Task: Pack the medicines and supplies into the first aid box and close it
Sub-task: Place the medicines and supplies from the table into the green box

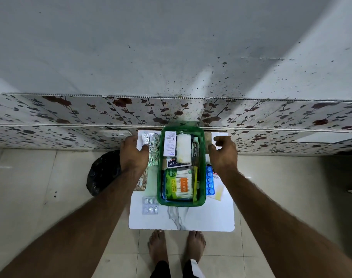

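A green translucent first aid box (160, 177) stands open on a small white table (201, 219). Inside lie a cotton-swab pack (180, 184), a white gauze roll (183, 148), a white carton (169, 143), a plaster box (173, 163) and a dark tube (196, 150). My left hand (132, 154) hovers left of the box, fingers apart, over silver foil strips (152, 146). To the right of the box my right hand (223, 153) is open and holds nothing. A blue tablet strip (209, 180) and a clear blister pack (150, 205) lie on the table beside the box.
A black plastic bag (102, 173) sits on the floor left of the table. A white sachet (218, 189) lies under the blue strip. A floral-patterned wall panel (70, 117) runs behind the table. My bare feet (177, 245) stand at the table's near edge.
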